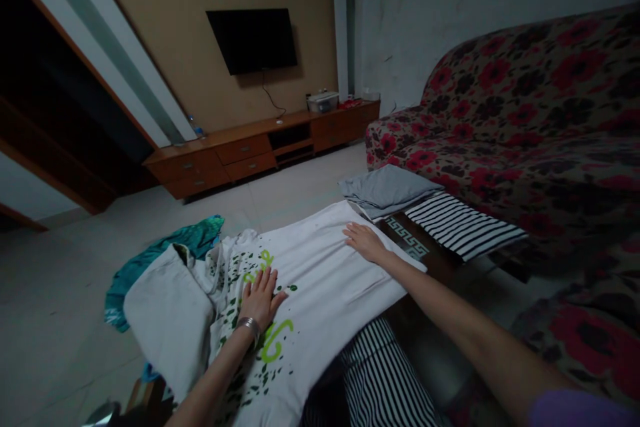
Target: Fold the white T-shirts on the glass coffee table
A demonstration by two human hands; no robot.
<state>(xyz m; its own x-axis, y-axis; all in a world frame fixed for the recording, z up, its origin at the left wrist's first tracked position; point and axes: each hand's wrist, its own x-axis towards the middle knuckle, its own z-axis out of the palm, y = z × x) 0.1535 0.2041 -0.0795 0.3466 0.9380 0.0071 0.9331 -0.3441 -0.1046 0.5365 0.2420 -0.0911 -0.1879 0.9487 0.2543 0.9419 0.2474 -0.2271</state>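
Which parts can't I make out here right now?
Head view: green lettering, partly hidden by the left hand.
Head view: teal cloth, partly hidden by the white garment.
Head view: tabletop, partly covered by that garment.
Head view: purple sleeve, cut off by the bottom edge.

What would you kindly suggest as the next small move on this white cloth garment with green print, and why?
I would probably slide the left hand toward the bunched end of the white garment and smooth it, since folds crowd there while the right hand lies flat on the smoother part.
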